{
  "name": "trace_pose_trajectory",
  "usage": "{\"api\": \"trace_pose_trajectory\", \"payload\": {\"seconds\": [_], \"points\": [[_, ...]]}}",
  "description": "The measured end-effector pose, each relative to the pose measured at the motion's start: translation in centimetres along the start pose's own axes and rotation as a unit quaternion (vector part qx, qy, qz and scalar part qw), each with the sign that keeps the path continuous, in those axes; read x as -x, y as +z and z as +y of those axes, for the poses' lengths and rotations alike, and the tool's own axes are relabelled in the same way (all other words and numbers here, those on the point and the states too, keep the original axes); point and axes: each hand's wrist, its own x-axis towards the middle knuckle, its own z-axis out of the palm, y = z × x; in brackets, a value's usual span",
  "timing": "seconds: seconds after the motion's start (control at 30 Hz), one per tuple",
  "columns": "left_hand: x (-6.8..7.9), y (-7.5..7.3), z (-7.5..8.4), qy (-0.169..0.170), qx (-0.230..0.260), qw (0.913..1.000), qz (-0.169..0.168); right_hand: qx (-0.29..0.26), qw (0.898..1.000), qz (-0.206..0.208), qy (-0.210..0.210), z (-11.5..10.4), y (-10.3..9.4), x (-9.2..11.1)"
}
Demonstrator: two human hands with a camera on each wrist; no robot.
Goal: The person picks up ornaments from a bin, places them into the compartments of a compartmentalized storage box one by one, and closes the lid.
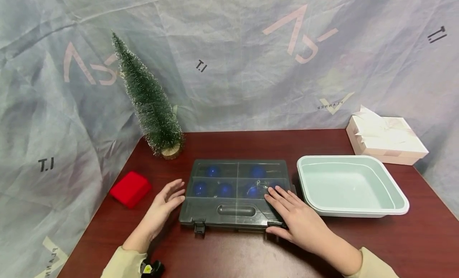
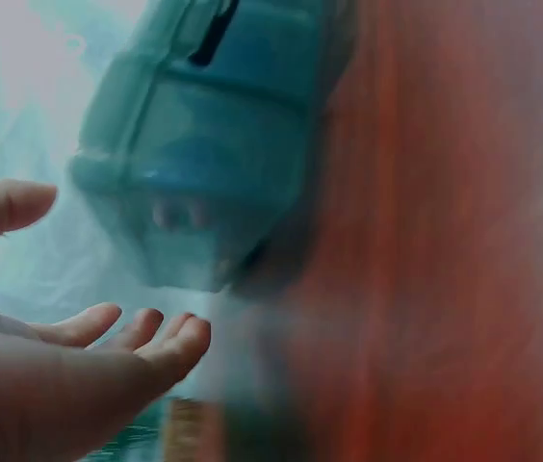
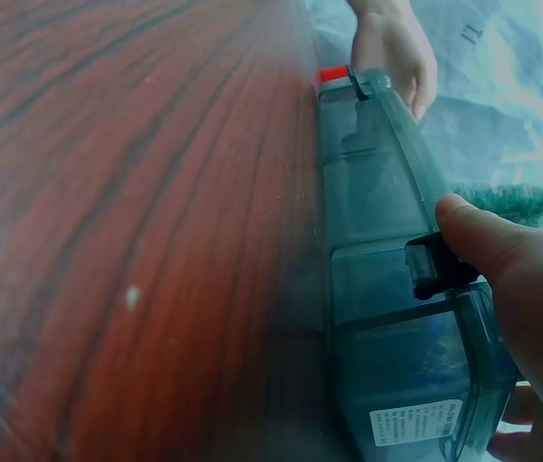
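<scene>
A dark translucent plastic case (image 1: 229, 220) with a lid and inner compartments lies on the table. Through its lid show several blue balls (image 1: 213, 171). My right hand (image 1: 299, 218) rests on the lid's front right part with fingers extended. Its thumb is at a black latch (image 3: 435, 268) on the front edge, and that latch sticks outward in the right wrist view. Another latch (image 1: 199, 227), at the front left, hangs downward. Just left of the case my left hand (image 1: 163, 208) has relaxed, slightly bent fingers and holds nothing; its fingertips are close to the case's side.
A pale green basin (image 1: 353, 186) stands right of the case. Behind it sits a white box with a bow (image 1: 391, 138). A small frosted tree (image 1: 152, 102) stands at the back left, and a red object (image 1: 130, 189) lies left of my left hand. Patterned cloth (image 1: 233, 63) hangs behind the table.
</scene>
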Motion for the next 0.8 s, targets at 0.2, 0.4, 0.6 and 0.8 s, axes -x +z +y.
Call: {"api": "trace_pose_trajectory", "payload": {"seconds": [0.2,0.4,0.6,0.8], "points": [[0.1,0.5,-1.5,-0.041,0.108,0.9925,-0.041,-0.005,1.0,-0.001,0.002,-0.2,0.2,-0.1],[0.4,0.8,-2.1,-0.033,0.121,0.9914,-0.036,-0.007,1.0,-0.007,0.006,-0.4,0.2,-0.2],[0.4,1.4,-2.2,-0.028,0.143,0.9887,-0.033,-0.01,1.0,-0.008,0.014,-0.4,-0.2,-0.2],[0.2,1.5,-2.4,-0.031,0.149,0.9875,-0.039,-0.033,0.998,-0.041,0.041,-0.8,-1.2,-0.6]]}}
